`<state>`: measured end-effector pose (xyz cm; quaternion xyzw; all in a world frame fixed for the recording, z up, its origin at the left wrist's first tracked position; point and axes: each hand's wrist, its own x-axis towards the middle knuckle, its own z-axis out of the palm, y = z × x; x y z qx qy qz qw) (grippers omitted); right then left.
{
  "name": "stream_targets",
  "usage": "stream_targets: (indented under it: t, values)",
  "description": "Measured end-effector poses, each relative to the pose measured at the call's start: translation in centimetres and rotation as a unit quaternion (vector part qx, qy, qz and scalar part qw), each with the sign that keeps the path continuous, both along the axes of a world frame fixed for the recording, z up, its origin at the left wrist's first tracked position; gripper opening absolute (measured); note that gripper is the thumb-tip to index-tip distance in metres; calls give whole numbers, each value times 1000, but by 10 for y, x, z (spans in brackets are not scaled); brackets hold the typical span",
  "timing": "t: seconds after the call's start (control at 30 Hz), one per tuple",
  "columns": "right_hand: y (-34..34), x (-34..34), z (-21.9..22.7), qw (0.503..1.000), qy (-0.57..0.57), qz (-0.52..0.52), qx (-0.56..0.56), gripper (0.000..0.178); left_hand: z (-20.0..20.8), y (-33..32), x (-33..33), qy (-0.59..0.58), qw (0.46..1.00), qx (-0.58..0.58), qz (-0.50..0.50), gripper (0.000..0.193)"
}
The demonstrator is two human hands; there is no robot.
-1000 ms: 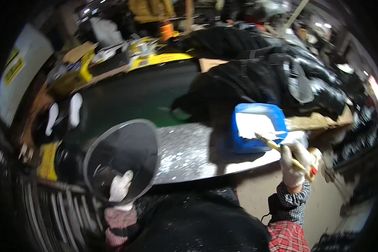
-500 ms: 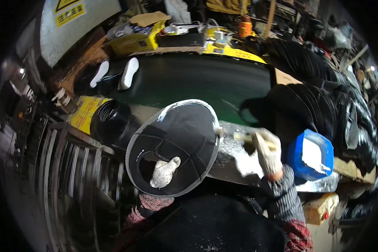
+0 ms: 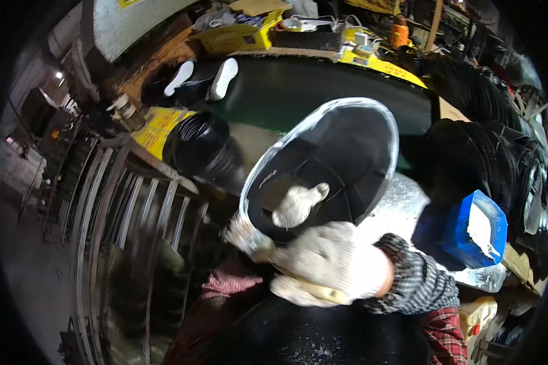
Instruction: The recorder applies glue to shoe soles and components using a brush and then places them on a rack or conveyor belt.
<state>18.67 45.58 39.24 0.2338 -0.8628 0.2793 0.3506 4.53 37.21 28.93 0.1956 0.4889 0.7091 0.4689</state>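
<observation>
A large black oval piece (image 3: 348, 141), with white paste along most of its rim, is held up before me. My left hand (image 3: 296, 207), in a whitish glove, shows through an opening in its lower part and grips it, with the thumb outward. In a pale knitted glove, my right hand (image 3: 323, 258) is closed around the light handle of a brush (image 3: 247, 236). The paste-covered bristles are at the piece's lower left rim. Right of the piece, a cut-open blue container (image 3: 460, 234) holds white paste (image 3: 481, 226).
Two white soles (image 3: 224, 79) lie on the dark green worktop (image 3: 310, 76), toward its left. A stack of black pieces (image 3: 198, 143) stands nearer, and more black pieces (image 3: 475, 155) are heaped at right. Left of me is a metal rack (image 3: 134, 207). A yellow crate (image 3: 234, 41) sits at the back.
The brush has moved from the rim's right side to its lower left, with my right hand crossing before the piece. White paste covers more of the rim. The piece sits farther right in view.
</observation>
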Motion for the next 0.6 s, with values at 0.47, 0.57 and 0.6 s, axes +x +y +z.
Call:
stream_targets:
  t: [0.47, 0.57, 0.6]
  values:
    - [29, 70, -10, 851, -210, 14, -482, 21, 9, 58, -47, 134, 986, -91, -32, 16]
    - [46, 88, -15, 826, -307, -22, -472, 22, 53, 35, -34, 188, 976, -104, -30, 21]
    - [59, 96, -30, 841, -308, -119, -428, 23, 48, 35, -37, 243, 966, -80, -29, 18]
